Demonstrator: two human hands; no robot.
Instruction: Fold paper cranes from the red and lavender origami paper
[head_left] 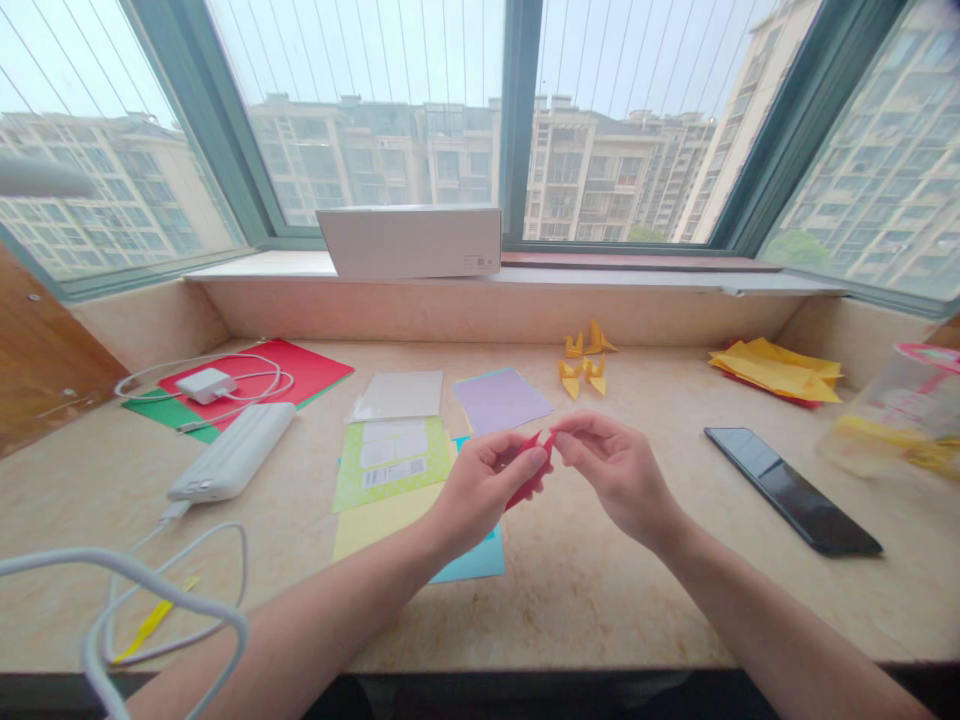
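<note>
A small folded piece of red paper (529, 482) is held up over the counter between both hands. My left hand (489, 480) is closed around its body, thumb pressed on top. With thumb and forefinger, my right hand (611, 462) pinches a pointed tip on its right side. Fingers cover much of the paper, so its full shape is hidden. Beyond the hands stand several yellow origami cranes (583, 362). Left of them lies a purple paper sheet (502, 400). Blue paper (480, 560) and a green paper packet (390, 465) are near my left forearm.
A power bank (234, 450), white cables (135, 575), a charger (206, 385) and red sheets (315, 370) are at left. At right are a black phone (791, 490), yellow paper (780, 368) and a clear plastic container (892, 420). A white box (411, 243) stands on the windowsill.
</note>
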